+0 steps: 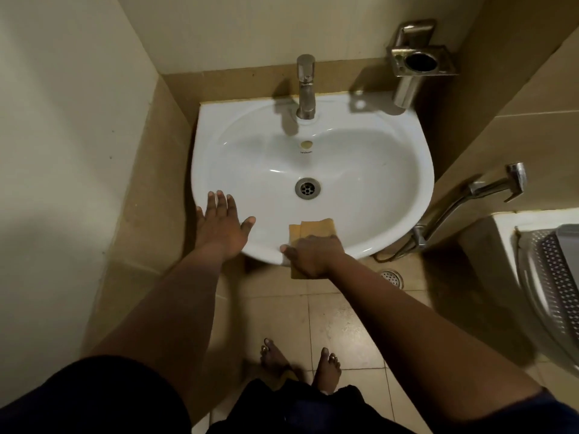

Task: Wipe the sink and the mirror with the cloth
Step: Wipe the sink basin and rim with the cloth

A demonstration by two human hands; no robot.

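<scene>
A white wall-hung sink (369,170) fills the middle of the head view, with a drain (307,188) at its centre and a steel tap (305,86) at the back. My left hand (221,225) rests flat on the sink's front-left rim, fingers straight and spread. My right hand (313,255) grips a folded yellow-orange cloth (313,228) against the front rim; the cloth lies over the edge, part inside the basin and part hanging below. No mirror is in view.
A steel wall holder (419,62) hangs above the sink's back right corner. A hand sprayer with hose (488,189) is mounted on the right wall. A grey perforated plastic item (551,277) stands at the right edge. A floor drain (391,277) and my bare feet (300,361) show on the tiled floor.
</scene>
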